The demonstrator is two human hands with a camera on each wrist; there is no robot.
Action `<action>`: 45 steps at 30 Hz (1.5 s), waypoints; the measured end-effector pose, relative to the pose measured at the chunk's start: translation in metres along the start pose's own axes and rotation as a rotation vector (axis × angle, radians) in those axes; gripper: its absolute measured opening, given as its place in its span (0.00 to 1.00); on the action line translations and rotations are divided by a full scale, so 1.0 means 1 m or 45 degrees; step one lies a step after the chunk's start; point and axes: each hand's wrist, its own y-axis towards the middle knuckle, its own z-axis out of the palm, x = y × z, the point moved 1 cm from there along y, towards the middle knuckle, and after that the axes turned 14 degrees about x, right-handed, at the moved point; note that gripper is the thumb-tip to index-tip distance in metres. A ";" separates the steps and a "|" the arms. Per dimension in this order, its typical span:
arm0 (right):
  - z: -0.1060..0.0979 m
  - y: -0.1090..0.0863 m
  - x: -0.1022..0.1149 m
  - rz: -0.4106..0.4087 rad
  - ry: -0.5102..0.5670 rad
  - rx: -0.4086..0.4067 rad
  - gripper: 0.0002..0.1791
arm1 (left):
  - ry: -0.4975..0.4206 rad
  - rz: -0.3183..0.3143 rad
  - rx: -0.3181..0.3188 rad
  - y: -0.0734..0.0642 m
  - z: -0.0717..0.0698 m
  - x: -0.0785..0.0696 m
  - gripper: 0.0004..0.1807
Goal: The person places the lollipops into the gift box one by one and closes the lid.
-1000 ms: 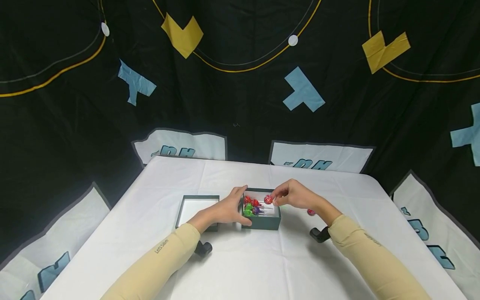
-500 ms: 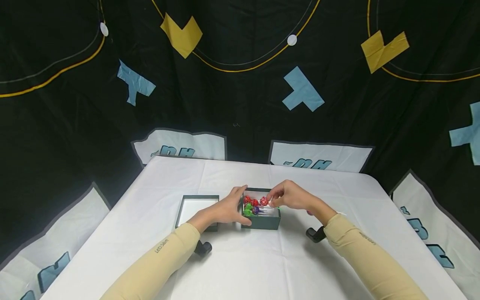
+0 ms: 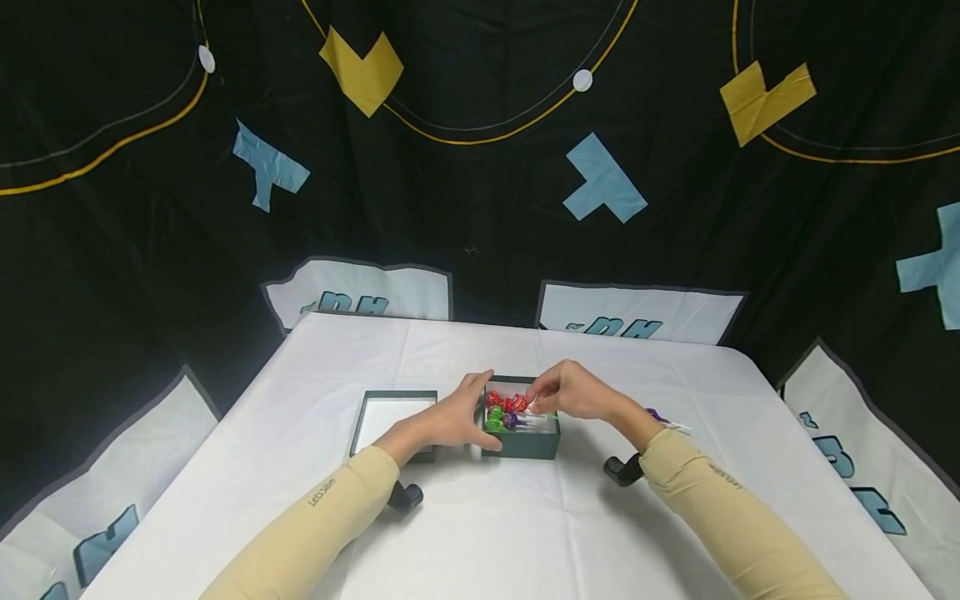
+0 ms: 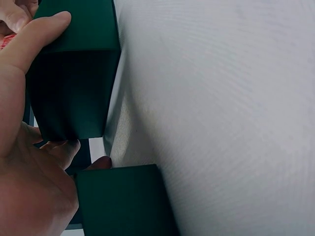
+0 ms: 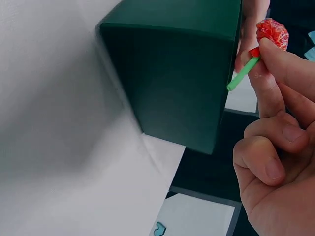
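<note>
An open dark green box (image 3: 521, 447) with a white inside sits mid-table. My left hand (image 3: 452, 418) holds its left end, thumb against the near wall and fingers round the far side. Over the box, my right hand (image 3: 576, 392) pinches a lollipop by its green stick just below the head; its red-wrapped head (image 5: 273, 33) shows past the fingertips in the right wrist view. Inside lie several lollipops: red ones (image 3: 494, 400), a green one (image 3: 495, 419) and a purple one (image 3: 512, 421), heads to the left, sticks to the right.
Left of the box, partly behind my left forearm, lies the box lid (image 3: 386, 415), white side up. A purple-wrapped lollipop (image 3: 655, 413) lies on the white table (image 3: 525, 525) beyond my right forearm. A black curtain (image 3: 480, 208) hangs behind the table.
My right hand has moved left and slightly down over the box with the lollipop, bringing its head beside the red ones. The left hand keeps its place on the box.
</note>
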 end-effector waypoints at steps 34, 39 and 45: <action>0.028 0.014 0.007 0.145 -0.493 0.083 0.13 | 0.006 0.026 -0.016 0.000 0.000 0.003 0.70; 0.029 0.015 0.010 0.191 -0.565 0.101 0.12 | 0.006 0.036 -0.018 0.000 0.001 0.004 0.70; 0.027 0.017 0.015 0.279 -0.650 0.223 0.12 | -0.002 0.013 -0.009 0.000 0.001 0.004 0.69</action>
